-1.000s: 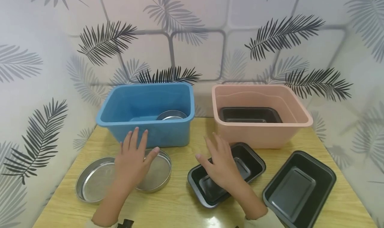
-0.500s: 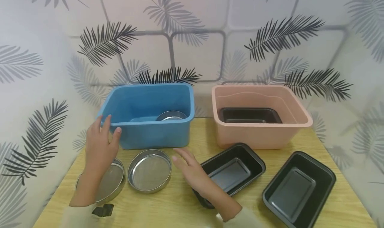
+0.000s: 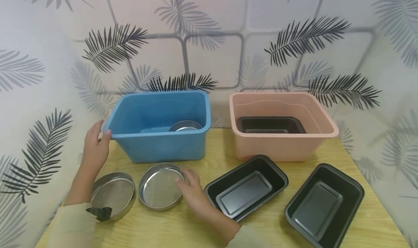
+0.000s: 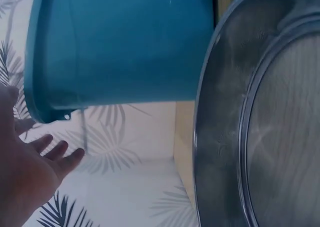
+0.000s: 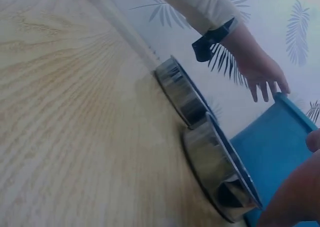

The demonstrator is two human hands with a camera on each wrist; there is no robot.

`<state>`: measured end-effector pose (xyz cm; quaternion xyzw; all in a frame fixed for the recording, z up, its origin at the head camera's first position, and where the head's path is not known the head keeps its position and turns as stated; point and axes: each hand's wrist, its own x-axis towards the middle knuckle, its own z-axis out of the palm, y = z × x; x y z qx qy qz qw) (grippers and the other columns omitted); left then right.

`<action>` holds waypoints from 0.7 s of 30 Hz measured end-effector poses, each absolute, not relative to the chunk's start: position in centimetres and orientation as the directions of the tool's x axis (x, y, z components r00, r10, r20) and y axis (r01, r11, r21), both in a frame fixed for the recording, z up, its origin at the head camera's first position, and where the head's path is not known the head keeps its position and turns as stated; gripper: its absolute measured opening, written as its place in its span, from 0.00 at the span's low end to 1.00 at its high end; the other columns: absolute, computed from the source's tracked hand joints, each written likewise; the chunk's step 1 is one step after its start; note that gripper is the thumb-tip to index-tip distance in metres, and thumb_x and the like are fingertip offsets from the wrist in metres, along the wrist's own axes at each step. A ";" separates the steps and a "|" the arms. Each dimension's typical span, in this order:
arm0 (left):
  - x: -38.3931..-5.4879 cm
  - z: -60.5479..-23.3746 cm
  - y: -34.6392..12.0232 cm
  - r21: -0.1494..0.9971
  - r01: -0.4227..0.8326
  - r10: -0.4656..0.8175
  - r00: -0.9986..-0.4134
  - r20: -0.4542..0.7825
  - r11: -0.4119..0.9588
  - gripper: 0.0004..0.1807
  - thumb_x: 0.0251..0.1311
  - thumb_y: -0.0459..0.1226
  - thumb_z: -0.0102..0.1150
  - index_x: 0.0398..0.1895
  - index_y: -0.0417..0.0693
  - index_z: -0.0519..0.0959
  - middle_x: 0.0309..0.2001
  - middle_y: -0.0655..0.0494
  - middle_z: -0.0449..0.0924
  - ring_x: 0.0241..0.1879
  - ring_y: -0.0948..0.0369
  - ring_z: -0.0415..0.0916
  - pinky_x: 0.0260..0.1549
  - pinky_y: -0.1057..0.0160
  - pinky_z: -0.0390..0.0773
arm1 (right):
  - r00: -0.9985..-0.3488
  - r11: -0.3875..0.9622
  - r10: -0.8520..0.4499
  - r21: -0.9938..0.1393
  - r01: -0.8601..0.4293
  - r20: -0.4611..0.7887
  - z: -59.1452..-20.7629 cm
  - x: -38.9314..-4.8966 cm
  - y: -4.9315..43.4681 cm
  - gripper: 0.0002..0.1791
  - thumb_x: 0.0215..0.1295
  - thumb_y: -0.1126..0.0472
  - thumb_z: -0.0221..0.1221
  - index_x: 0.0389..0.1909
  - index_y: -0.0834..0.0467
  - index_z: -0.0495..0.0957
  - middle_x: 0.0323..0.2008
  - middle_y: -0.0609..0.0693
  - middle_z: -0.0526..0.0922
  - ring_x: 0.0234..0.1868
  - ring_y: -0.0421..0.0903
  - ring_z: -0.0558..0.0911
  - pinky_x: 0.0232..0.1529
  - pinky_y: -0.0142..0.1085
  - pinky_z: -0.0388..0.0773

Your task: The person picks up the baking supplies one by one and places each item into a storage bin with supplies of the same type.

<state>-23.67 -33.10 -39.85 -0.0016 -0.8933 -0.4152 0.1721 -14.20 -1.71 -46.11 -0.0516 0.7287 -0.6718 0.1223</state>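
Loosely spread, the left hand (image 3: 95, 147) is at the left rim of the blue bin (image 3: 164, 149). The right hand (image 3: 192, 191) meets the right edge of the round tin (image 3: 159, 189), flat on the desk (image 3: 176, 228) before the bin; whether it grips, I cannot tell. One-sided lifting might tilt the tin and let it slip.

Light falls evenly, wrist views look soft, and the tabletop (image 5: 95, 117) glints.
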 end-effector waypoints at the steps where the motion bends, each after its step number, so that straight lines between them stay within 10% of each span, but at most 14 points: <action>1: -23.8 -39.9 -33.4 0.760 0.144 -0.135 -0.947 0.292 0.634 0.34 0.79 0.48 0.33 0.81 0.42 0.47 0.79 0.32 0.42 0.75 0.30 0.44 0.67 0.25 0.52 | -0.967 0.092 -0.228 -0.991 0.097 -0.116 -46.4 -14.2 -2.0 0.32 0.76 0.47 0.51 0.75 0.58 0.63 0.79 0.66 0.44 0.78 0.71 0.47 0.73 0.68 0.48; 13: -25.3 -40.3 -35.4 0.850 0.094 -0.084 -0.983 0.160 0.519 0.34 0.79 0.52 0.32 0.82 0.49 0.47 0.77 0.34 0.53 0.70 0.36 0.63 0.68 0.46 0.67 | -0.984 0.175 -0.141 -0.981 0.080 -0.106 -49.5 -14.2 -4.1 0.28 0.75 0.52 0.51 0.69 0.63 0.69 0.76 0.69 0.51 0.77 0.71 0.50 0.73 0.66 0.53; 21: -26.0 -40.1 -35.7 0.911 0.144 0.042 -0.989 0.138 0.387 0.35 0.79 0.52 0.35 0.83 0.52 0.44 0.80 0.35 0.39 0.74 0.30 0.49 0.59 0.61 0.76 | -0.990 0.248 -0.132 -0.969 0.007 -0.041 -50.3 -14.1 -4.4 0.29 0.74 0.55 0.51 0.71 0.65 0.67 0.75 0.68 0.58 0.78 0.69 0.49 0.75 0.65 0.48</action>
